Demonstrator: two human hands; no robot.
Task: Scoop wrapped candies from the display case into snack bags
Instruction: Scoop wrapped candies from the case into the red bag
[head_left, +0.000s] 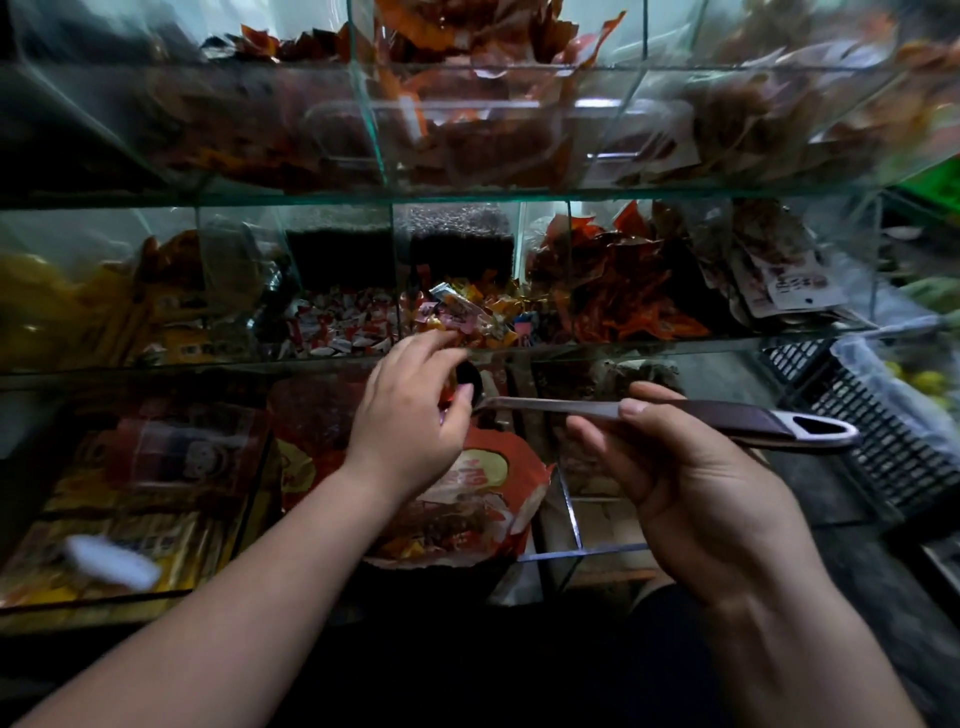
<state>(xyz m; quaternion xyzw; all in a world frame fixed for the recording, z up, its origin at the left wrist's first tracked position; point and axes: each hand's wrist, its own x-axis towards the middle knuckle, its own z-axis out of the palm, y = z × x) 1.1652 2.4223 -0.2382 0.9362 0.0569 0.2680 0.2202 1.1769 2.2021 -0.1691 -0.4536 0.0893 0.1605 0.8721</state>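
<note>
A: Step in hand?
B: Transfer. The right hand (691, 493) grips a long steel ladle with a brown handle (727, 418). The left hand (410, 410) curls over its bowl; whether it holds anything is unclear. The mixed wrapped candies (467, 312) lie in the glass compartment at 12 o'clock.
A: Next?
B: Probably tip into the open red snack bag (483, 493) at 6 o'clock.
</note>
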